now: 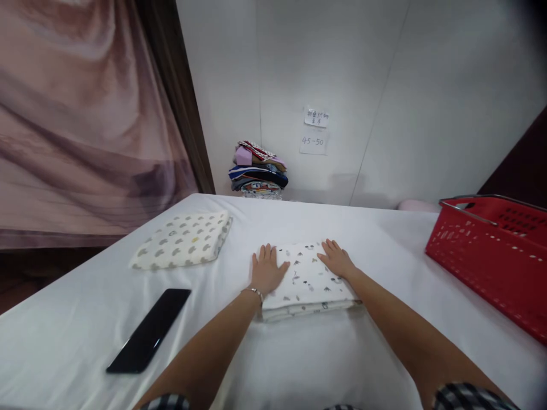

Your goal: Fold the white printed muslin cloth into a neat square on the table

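Observation:
A folded white cloth with small grey and brown prints lies flat in front of me, its layered edge facing my side. On its left edge rests my left hand, palm down with the fingers spread and a bracelet at the wrist. My right hand lies flat across the far right corner of the same cloth, fingers apart. Neither hand grips anything. Further left is another folded cloth, cream with grey mushroom-like shapes, apart from both hands.
White fabric covers the table. A black flat phone-like slab lies at the left, a red plastic basket stands at the right. Behind the far edge rises a stack of folded clothes by the wall. A pink curtain hangs at the left.

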Action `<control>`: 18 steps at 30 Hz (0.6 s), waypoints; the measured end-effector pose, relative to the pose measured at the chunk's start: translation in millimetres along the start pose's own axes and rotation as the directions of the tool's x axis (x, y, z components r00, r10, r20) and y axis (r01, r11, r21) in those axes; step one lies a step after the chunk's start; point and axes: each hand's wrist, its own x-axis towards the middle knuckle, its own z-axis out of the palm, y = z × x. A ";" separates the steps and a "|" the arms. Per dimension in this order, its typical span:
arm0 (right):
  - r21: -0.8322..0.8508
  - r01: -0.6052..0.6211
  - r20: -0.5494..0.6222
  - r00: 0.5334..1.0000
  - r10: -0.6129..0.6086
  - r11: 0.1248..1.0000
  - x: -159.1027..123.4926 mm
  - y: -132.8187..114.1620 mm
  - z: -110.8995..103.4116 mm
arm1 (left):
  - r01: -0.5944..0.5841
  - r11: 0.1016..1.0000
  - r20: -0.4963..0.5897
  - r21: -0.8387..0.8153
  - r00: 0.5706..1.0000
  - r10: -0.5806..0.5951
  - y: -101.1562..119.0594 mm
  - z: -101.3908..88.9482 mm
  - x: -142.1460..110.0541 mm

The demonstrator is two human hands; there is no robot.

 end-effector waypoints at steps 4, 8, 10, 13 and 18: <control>0.031 0.000 0.014 1.000 0.000 1.000 -0.3 2.2 2.0 | -0.015 1.000 -0.022 0.001 1.000 0.015 -1.0 3.5 0.6; 0.075 -0.029 0.058 0.998 0.025 0.997 -7.3 -3.9 -15.5 | -0.012 1.000 -0.022 -0.013 1.000 0.011 1.3 -0.3 1.3; 0.076 -0.029 0.058 0.998 0.025 0.997 -19.5 -6.3 -21.6 | -0.023 0.999 -0.029 -0.044 0.999 0.022 3.1 -6.7 -0.1; 0.185 0.093 0.006 0.995 -0.095 0.978 -52.0 -9.7 -22.6 | -0.090 0.988 -0.088 -0.127 0.993 0.079 4.7 -20.3 -10.5; 0.410 0.353 -0.162 0.935 -0.314 0.841 -113.0 -19.0 -17.8 | -0.411 0.880 -0.214 -0.236 0.906 0.366 2.2 -35.9 -59.1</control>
